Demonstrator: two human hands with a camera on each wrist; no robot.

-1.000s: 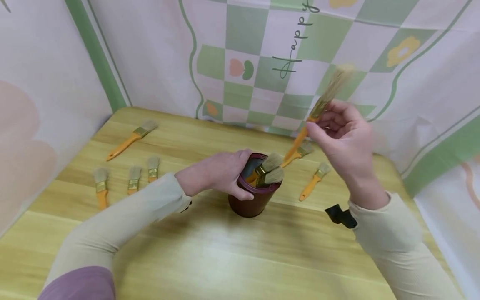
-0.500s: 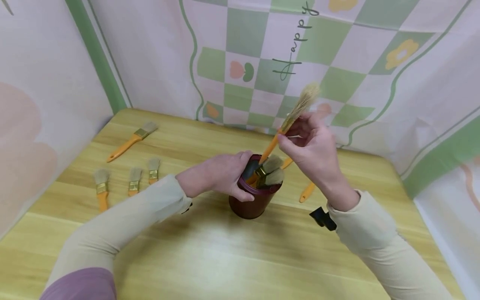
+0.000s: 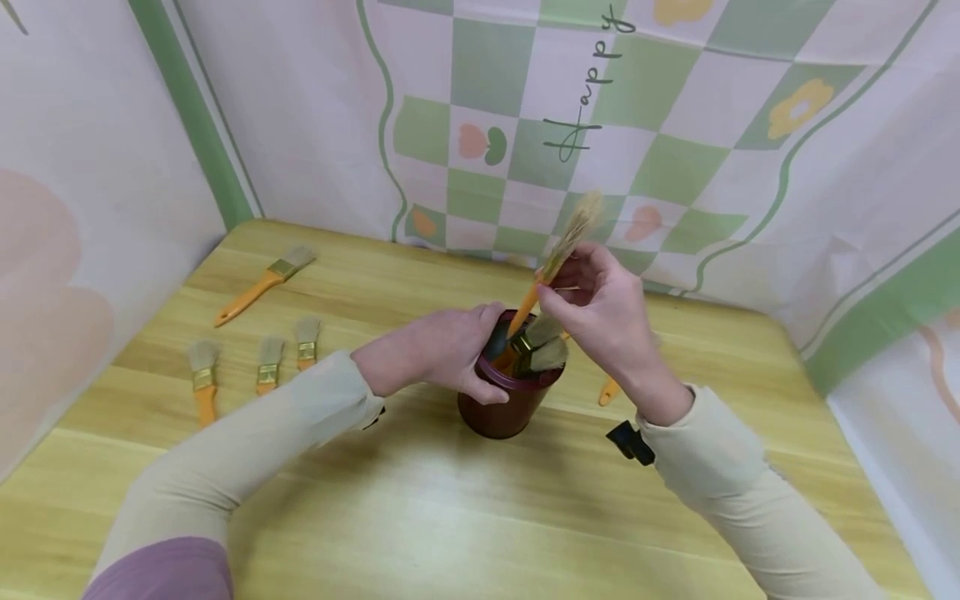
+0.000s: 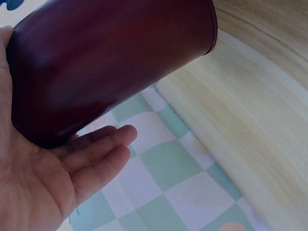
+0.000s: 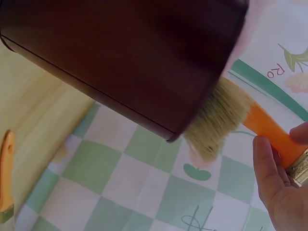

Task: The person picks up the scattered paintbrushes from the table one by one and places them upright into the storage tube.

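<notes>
A dark red cylindrical pot (image 3: 498,412) stands upright on the table, with at least two paintbrushes (image 3: 547,357) inside, bristles up. My left hand (image 3: 431,350) holds the pot near its rim, thumb on the near side; in the left wrist view, several fingers (image 4: 98,163) extend past the pot's wall (image 4: 115,57). Over the mouth, my right hand (image 3: 600,312) pinches another paintbrush (image 3: 524,308) near its metal band, bristles up and handle slanting down into the pot. The right wrist view shows its orange handle (image 5: 269,134) between thumb and fingers. The handle's lower end is hidden.
Several paintbrushes lie on the left of the wooden table (image 3: 450,517), one large brush (image 3: 258,287) farther back. Right of the pot, a brush handle (image 3: 609,392) shows partly behind my right hand. A patterned cloth (image 3: 487,62) hangs behind the table.
My right hand has moved left and down with its paintbrush, bringing the handle from beside the pot into its mouth. The left hand and pot have stayed put.
</notes>
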